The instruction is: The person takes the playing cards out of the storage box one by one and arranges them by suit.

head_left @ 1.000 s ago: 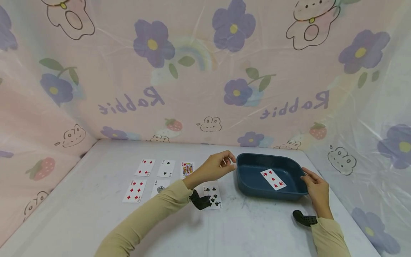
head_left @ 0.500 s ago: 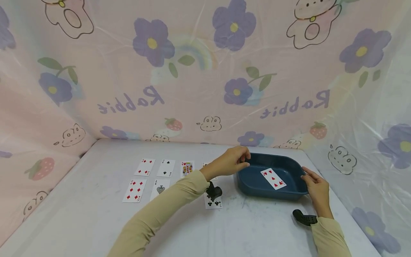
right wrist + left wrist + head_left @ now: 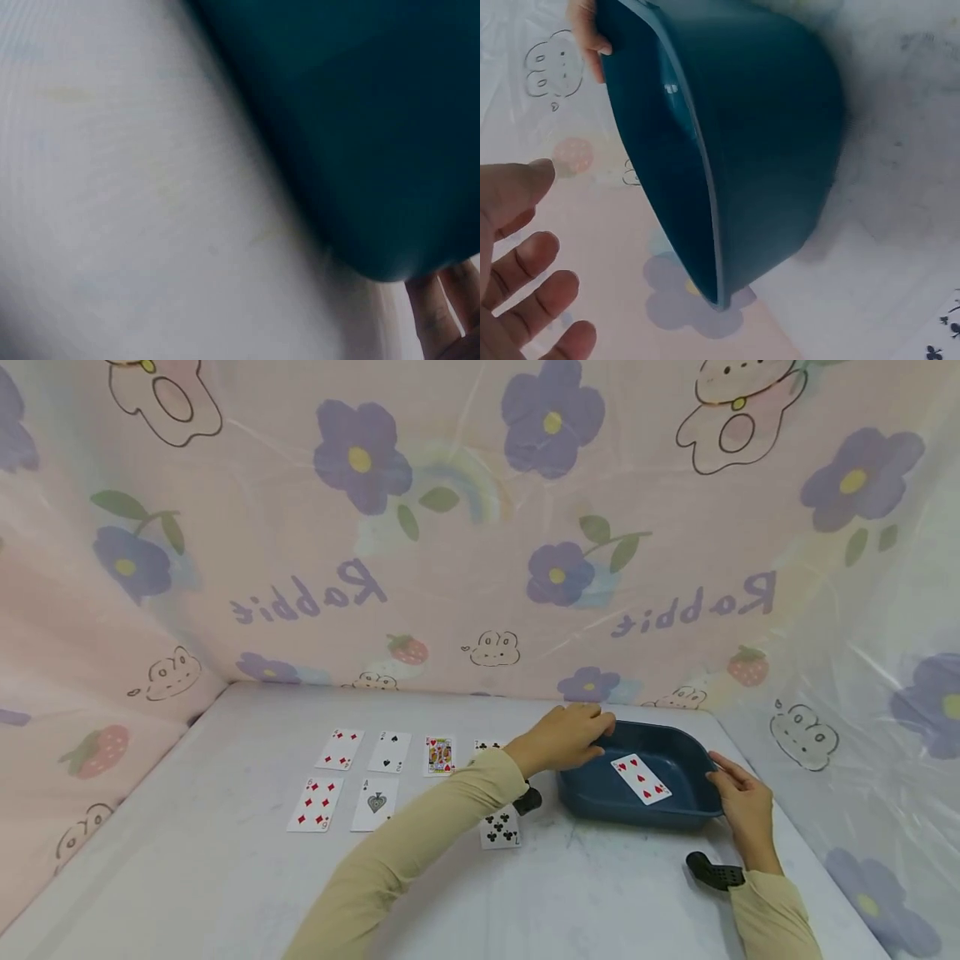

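A dark blue rectangular tub [image 3: 637, 815] stands on the right of the table, with a hearts playing card [image 3: 641, 779] lying face up inside. My right hand [image 3: 744, 806] grips the tub's right rim, thumb over the edge. Over the tub's left end reaches my left hand [image 3: 564, 739], hiding that corner in the head view. The left wrist view shows the left hand's fingers [image 3: 544, 296] bent loosely and apart from the tub, with nothing between them. Close in the right wrist view, fingers [image 3: 433, 319] lie against the tub's outer wall.
Left of the tub, face-up cards lie in two rows: diamonds cards [image 3: 315, 805], a two of spades [image 3: 389, 752], an ace of spades [image 3: 373, 804], a king of hearts [image 3: 439, 756] and clubs cards [image 3: 500, 833], partly covered by my left arm. A printed curtain [image 3: 450, 568] surrounds the table.
My left hand has moved right, from beside the tub's left rim to over its left end. My right hand stays on the right rim, and the hearts card in the tub lies unmoved.
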The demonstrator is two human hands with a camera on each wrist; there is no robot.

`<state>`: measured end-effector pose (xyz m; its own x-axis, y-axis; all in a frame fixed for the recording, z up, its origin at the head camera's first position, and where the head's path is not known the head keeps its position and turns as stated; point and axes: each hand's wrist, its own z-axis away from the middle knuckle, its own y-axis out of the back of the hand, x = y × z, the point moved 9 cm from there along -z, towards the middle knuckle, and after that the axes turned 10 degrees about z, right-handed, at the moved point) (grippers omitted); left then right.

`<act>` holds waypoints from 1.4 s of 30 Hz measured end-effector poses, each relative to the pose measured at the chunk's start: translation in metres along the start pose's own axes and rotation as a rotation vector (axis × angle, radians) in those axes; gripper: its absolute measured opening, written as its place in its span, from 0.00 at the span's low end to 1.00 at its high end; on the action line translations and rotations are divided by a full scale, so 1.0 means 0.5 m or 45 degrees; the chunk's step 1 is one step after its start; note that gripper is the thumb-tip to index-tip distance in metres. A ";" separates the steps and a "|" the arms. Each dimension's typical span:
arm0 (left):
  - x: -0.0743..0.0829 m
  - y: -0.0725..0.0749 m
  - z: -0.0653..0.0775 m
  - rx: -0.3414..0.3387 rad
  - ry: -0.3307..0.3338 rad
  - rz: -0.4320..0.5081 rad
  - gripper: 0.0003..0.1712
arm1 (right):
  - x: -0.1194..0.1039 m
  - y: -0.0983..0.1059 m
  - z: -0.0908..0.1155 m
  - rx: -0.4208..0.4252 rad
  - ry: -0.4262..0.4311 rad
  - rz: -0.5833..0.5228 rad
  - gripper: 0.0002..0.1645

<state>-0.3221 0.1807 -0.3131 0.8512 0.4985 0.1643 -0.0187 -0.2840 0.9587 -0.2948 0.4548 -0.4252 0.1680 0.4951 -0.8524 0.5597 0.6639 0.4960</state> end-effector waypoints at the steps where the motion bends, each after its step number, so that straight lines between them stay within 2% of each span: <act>1: 0.004 -0.001 -0.004 -0.009 -0.002 -0.044 0.17 | 0.000 0.000 0.000 -0.001 0.002 -0.001 0.25; 9: 0.026 -0.016 -0.039 -0.025 -0.008 -0.267 0.25 | 0.001 0.002 -0.002 0.006 0.002 -0.034 0.24; 14: 0.029 -0.036 -0.060 -0.065 0.030 -0.325 0.24 | 0.001 0.001 -0.002 0.003 0.001 -0.061 0.24; 24: 0.048 -0.081 -0.093 -0.182 0.098 -0.322 0.28 | -0.001 0.002 -0.002 0.010 0.039 -0.044 0.24; 28: 0.046 -0.104 -0.100 -0.206 0.136 -0.310 0.29 | 0.001 -0.001 -0.002 0.000 0.017 -0.028 0.24; 36: 0.032 -0.139 -0.101 -0.162 0.188 -0.263 0.26 | -0.003 -0.003 0.001 -0.006 0.020 -0.034 0.24; 42: 0.030 -0.158 -0.111 -0.193 0.205 -0.242 0.27 | -0.003 0.000 -0.002 -0.014 0.030 -0.047 0.24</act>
<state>-0.3370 0.2560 -0.3736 0.7530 0.6581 0.0019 0.0446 -0.0538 0.9976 -0.2958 0.4546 -0.4236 0.1277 0.4832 -0.8661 0.5564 0.6880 0.4659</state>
